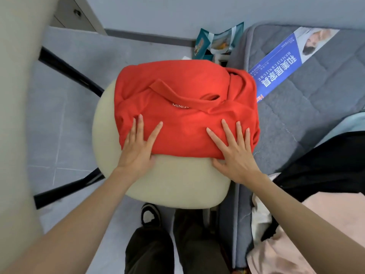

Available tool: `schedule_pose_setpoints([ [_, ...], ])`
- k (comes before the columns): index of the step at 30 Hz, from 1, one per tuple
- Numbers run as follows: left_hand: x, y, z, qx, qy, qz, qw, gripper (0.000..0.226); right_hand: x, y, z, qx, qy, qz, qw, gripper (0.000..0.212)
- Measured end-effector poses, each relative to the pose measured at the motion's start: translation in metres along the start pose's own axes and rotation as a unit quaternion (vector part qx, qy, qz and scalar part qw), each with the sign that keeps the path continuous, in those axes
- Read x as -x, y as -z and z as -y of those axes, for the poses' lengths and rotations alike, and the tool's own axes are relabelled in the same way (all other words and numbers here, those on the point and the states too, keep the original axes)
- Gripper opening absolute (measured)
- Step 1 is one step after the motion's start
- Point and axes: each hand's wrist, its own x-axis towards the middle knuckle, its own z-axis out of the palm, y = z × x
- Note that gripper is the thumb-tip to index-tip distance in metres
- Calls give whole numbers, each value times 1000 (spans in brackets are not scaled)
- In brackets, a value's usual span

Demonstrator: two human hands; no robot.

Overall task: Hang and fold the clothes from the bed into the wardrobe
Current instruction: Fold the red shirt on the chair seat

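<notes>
While the left hand [138, 149] lies flat, fingers spread, on the near edge of the folded red shirt [185, 119] on a cream chair seat [173, 184], the right hand [235, 155] presses it likewise, fingers straight and apart. Further right, a black garment [325, 165] and a pink garment [327, 224] lie on the grey mattress [316, 91].

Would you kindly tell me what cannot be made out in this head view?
Head view, red shirt: end of white lettering hidden under a fold.
Head view, black garment: cut off by the right edge.
Head view, teal bag: contents too small to tell.
</notes>
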Motion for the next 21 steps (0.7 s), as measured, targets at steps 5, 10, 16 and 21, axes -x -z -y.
schedule_pose_setpoints([
  [5,-6,7,6,-58,14,-25,998,88,-7,4,-1,61,12,10,998,102],
  [10,-1,17,-10,-93,65,20,993,85,-8,15,-2,51,5,31,998,93],
  [16,46,31,-34,-121,92,112,982,63,15,52,1,-55,-2,199,978,85],
  [21,102,39,-39,-31,108,151,982,51,65,63,15,-125,-1,246,961,75],
])
